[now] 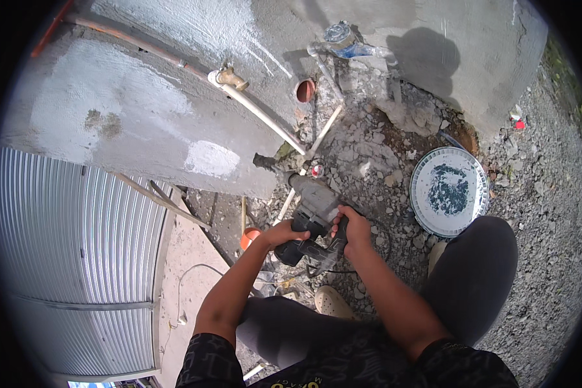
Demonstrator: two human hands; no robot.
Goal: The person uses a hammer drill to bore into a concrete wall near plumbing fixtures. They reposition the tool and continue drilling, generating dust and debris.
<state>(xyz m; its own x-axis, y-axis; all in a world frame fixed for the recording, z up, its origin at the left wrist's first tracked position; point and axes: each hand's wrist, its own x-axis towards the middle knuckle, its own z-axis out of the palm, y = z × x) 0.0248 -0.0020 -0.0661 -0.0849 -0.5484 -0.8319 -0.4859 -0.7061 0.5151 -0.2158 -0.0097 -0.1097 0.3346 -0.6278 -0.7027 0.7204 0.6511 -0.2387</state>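
Two bare hands on one power drill (pixel 318 205), center of frame. Right hand (pixel 357 233) wrapped around the black rear handle; left hand (pixel 282 233) grasping the dark lower body, its fingers partly hidden. Drill nose aims upper left at the wall (pixel 155 132); dusty tip is hard to make out, cannot tell if it touches. Black fisheye rim cuts off the corners; shirt (pixel 362 359) runs out of the lower edge; a tan clog (pixel 333 302) is partly covered by a leg.

Tight on the drill's left: wall edge just beside the nose, white pipe (pixel 265 121) slanting down nearby. More room right of center, over low rubble (pixel 375 168), as far as a round white lid (pixel 427 194). Wall is rough gray cement with white patches; pipe smooth; rubble jagged, chalky; lid ribbed at the rim, smeared dark; ridged metal sheeting (pixel 97 226) fills the lower left.
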